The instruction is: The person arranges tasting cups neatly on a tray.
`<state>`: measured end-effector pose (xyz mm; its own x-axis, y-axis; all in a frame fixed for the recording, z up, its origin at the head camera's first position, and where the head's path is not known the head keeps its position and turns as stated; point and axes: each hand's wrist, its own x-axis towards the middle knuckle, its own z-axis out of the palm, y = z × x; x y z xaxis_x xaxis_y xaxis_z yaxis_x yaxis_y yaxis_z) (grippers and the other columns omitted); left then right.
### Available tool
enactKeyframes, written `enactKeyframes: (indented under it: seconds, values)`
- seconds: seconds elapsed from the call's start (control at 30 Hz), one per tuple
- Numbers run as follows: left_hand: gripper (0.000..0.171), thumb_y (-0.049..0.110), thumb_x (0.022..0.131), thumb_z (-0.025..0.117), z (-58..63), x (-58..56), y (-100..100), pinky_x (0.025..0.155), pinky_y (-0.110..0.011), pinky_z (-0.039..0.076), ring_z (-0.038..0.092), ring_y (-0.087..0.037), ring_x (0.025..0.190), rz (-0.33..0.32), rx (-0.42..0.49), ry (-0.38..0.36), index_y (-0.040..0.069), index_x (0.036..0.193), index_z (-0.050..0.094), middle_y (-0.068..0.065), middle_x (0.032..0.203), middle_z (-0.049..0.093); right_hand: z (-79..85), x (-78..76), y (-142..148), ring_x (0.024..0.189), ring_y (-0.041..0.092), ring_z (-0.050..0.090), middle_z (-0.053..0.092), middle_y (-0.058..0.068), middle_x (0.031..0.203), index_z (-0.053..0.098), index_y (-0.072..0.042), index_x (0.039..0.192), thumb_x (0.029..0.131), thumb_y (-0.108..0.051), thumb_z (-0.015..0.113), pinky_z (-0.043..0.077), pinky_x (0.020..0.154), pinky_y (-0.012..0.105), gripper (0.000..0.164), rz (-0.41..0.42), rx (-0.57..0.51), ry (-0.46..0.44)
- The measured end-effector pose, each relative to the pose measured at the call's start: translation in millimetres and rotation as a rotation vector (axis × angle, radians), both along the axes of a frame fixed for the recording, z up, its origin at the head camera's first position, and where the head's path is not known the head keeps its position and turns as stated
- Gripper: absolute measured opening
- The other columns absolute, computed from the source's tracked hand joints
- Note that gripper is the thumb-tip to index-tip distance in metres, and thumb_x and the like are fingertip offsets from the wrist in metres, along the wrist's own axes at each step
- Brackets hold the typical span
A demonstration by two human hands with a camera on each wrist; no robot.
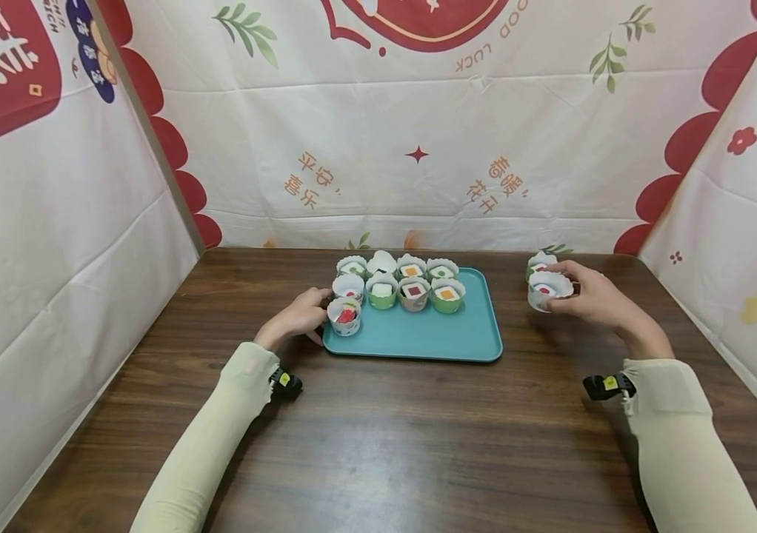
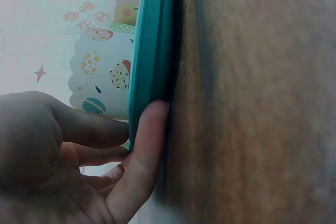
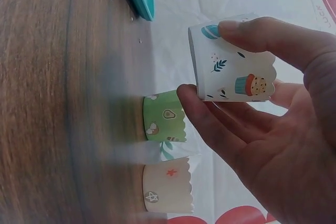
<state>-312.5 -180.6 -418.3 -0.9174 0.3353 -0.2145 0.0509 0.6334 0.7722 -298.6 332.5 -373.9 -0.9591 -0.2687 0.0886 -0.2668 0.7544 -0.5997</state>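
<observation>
A teal tray [image 1: 412, 333] lies on the table, its left rim pinched between the thumb and fingers of my left hand [image 1: 301, 314]. In the left wrist view, one digit presses along the outer side of the tray edge [image 2: 152, 51]. Just inside that rim stands a paper baking cup [image 1: 344, 326] with something red in it. My right hand [image 1: 595, 296] holds a white paper baking cup [image 3: 236, 69], printed with cupcakes and leaves, by its sides. That cup is raised off the table to the right of the tray, with a red and white item inside.
Several filled paper cups stand in rows along the tray's back and left, among them a green cup [image 1: 447, 300]. Beyond my right hand are another green cup [image 3: 165, 115] and a pale cup [image 3: 168, 187]. A printed cloth [image 1: 365, 126] hangs behind the dark wooden table [image 1: 385, 444].
</observation>
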Motion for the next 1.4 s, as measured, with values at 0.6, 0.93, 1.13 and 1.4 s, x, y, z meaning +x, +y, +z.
enactKeyframes:
  seconds: [0.6,0.93,1.13,1.4]
  values:
    - [0.062,0.002,0.097,0.038,-0.1,-2.6,-1,0.066,-0.037,0.067,0.058,-0.035,0.107,-0.003,-0.003,-0.003,-0.002,0.159,0.031,-0.027,0.144,0.037,1.4,1.6,-16,0.099,0.028,0.057,0.063,0.025,0.118,0.049,0.002,0.142,0.090,-0.018,0.080,0.049,0.074,0.021,0.063,0.036,0.025,0.031]
    - [0.062,0.002,0.098,0.039,2.2,-0.6,1,0.067,-0.039,0.067,0.059,-0.036,0.107,0.001,0.009,-0.011,-0.002,0.159,0.032,-0.026,0.144,0.037,1.9,4.4,-35,0.103,0.032,0.058,0.062,0.024,0.121,0.048,0.000,0.143,0.091,-0.019,0.079,0.049,0.082,0.030,0.063,0.055,0.027,0.015]
    - [0.062,0.002,0.097,0.039,2.8,-1.2,1,0.067,-0.039,0.067,0.059,-0.036,0.108,-0.005,0.012,-0.009,-0.002,0.159,0.031,-0.027,0.146,0.037,1.9,4.1,-43,0.104,0.030,0.058,0.063,0.020,0.121,0.049,-0.002,0.143,0.092,-0.019,0.078,0.050,0.084,0.032,0.062,0.075,0.028,0.017]
    - [0.061,0.002,0.098,0.040,0.6,-1.1,0,0.067,-0.039,0.067,0.059,-0.035,0.108,0.000,0.008,-0.006,-0.002,0.158,0.032,-0.026,0.143,0.038,3.4,5.5,-54,0.103,0.029,0.061,0.066,0.018,0.120,0.050,-0.006,0.143,0.092,-0.026,0.079,0.051,0.083,0.034,0.062,0.066,0.053,0.021]
